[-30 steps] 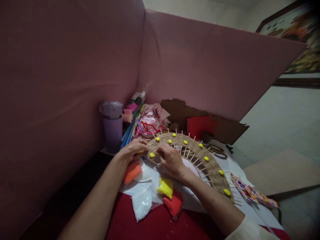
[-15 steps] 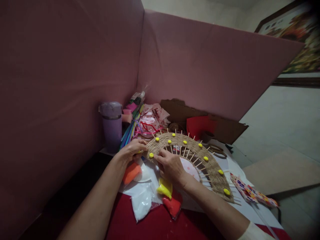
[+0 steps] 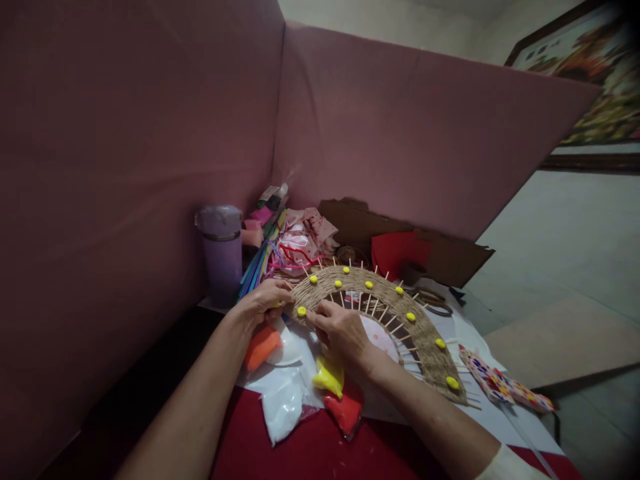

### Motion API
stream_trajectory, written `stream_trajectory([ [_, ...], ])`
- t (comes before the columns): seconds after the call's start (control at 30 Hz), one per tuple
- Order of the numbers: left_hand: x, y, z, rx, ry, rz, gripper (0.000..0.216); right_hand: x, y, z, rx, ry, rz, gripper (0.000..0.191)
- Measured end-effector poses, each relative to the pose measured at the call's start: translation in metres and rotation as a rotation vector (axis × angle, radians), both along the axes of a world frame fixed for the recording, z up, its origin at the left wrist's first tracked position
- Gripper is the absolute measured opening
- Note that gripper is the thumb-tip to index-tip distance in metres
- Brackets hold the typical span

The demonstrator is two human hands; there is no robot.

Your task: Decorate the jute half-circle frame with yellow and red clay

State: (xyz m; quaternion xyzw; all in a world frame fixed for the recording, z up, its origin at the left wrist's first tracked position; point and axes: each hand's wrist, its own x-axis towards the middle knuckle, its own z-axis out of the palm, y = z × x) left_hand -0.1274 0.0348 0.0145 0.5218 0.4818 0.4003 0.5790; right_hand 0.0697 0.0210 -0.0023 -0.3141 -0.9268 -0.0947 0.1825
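An arched fan of woven brown twine on thin wooden sticks spans the middle of the table, dotted with several round yellow clay pieces. At its left end, my left hand is closed on the woven edge, and a bit of yellow shows under its fingers. My right hand is curled at the inner edge, its forefinger reaching the weave beside the leftmost yellow dot. Its thumb and lower fingers are partly hidden. Bags of orange clay, white clay, yellow clay and red clay lie near my wrists.
A purple tumbler stands at the back left, beside pipe cleaners and pink fabric. Scissors and red sheets lie behind the fan. Flower-patterned strips rest at the right. Pink panels enclose the back and left.
The whole view has shifted very slightly to the left. Both hands and the fan hold the same position relative to each other.
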Motion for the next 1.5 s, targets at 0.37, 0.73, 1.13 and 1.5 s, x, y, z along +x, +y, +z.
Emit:
stream_trajectory([
  [0.37,0.0029,-0.0048,0.0049,-0.042,0.015,0.039,0.014,-0.0024,0.0021,0.0027,-0.039,0.053,-0.012,0.032],
  [0.73,0.0039,-0.0056,0.0057,-0.058,0.002,0.04,0.019,-0.0022,0.0052,0.0011,-0.109,0.198,-0.029,0.032],
  [1.13,0.0052,-0.0054,0.0077,-0.075,0.013,0.074,0.024,-0.0008,0.0007,0.0,-0.061,0.164,0.014,0.032],
  [1.5,0.0053,-0.008,0.01,-0.053,0.031,0.057,0.025,-0.0047,0.0004,0.0053,0.073,-0.003,0.022,0.027],
])
